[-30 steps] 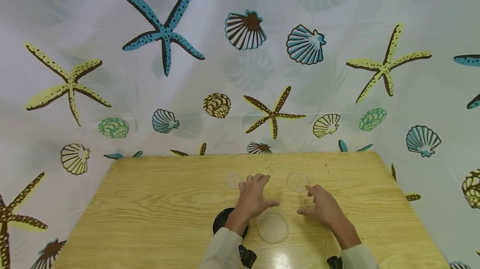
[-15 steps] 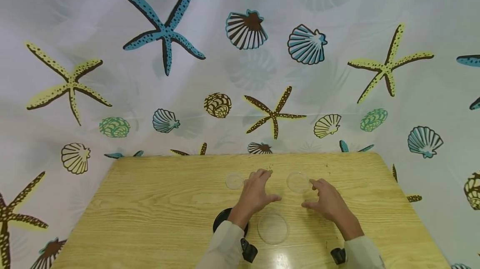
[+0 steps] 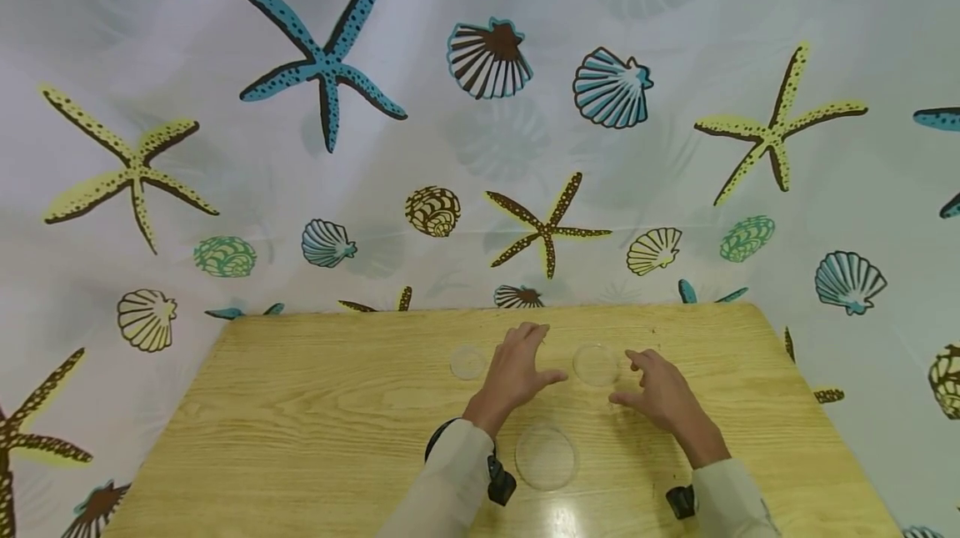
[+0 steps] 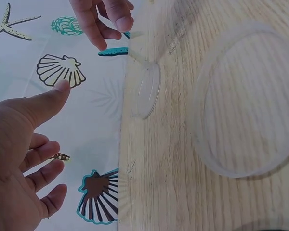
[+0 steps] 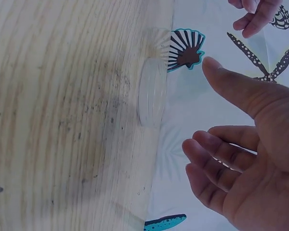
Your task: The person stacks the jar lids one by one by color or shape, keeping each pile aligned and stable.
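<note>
Three clear, shallow round dishes lie on the wooden table: a small one (image 3: 468, 363), a medium one (image 3: 596, 364) and a large one (image 3: 546, 458). My left hand (image 3: 515, 369) hovers between the small and medium dishes, thumb spread from the fingers, holding nothing. Just right of the medium dish is my right hand (image 3: 662, 396), thumb and fingers apart and likewise free of any object. In the left wrist view the large dish (image 4: 250, 101) appears close, with the medium dish (image 4: 148, 91) beyond. The right wrist view shows a clear dish (image 5: 151, 94) near the table's far edge.
A round black item (image 3: 432, 443) lies mostly hidden under my left forearm. The wooden table (image 3: 315, 421) ends at a hanging cloth (image 3: 420, 129) printed with starfish and shells. Small dark marks (image 5: 91, 125) speckle the wood. A black camera sits on each wrist.
Both hands have moved forward over the table, and the right one also slightly rightward. My left sleeve covers more of the black item. The clear dishes have stayed in place.
</note>
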Motion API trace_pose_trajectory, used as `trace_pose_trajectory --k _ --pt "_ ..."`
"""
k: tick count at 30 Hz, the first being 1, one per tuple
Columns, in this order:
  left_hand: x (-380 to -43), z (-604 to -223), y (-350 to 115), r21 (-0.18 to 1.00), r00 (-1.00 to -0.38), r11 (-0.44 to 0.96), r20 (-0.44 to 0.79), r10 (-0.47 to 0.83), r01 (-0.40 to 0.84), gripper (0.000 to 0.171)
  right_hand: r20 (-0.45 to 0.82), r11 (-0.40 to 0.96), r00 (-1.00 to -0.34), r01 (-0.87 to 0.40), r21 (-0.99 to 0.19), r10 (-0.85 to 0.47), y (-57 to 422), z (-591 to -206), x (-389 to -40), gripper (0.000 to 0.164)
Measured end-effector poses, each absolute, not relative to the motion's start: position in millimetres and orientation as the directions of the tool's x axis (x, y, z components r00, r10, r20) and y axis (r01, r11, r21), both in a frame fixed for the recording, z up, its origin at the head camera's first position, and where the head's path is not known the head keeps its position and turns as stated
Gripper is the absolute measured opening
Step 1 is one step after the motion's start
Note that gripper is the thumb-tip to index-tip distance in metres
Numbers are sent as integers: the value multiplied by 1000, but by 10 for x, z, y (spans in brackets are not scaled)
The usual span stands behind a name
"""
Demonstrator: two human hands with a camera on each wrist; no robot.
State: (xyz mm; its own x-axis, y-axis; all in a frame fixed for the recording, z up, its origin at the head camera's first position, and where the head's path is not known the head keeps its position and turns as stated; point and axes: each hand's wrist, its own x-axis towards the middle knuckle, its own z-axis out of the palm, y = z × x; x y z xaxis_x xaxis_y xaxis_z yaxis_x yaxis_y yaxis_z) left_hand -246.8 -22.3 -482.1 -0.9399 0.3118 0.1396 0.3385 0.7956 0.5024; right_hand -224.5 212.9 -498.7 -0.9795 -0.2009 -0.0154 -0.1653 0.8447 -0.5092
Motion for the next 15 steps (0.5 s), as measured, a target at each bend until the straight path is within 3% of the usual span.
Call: trace_pose_trajectory --k 15 --pt "-2564 -4942 -110 503 -949 808 92 303 307 76 -39 838 -979 -149 -524 -199 2180 -5018 -2362 72"
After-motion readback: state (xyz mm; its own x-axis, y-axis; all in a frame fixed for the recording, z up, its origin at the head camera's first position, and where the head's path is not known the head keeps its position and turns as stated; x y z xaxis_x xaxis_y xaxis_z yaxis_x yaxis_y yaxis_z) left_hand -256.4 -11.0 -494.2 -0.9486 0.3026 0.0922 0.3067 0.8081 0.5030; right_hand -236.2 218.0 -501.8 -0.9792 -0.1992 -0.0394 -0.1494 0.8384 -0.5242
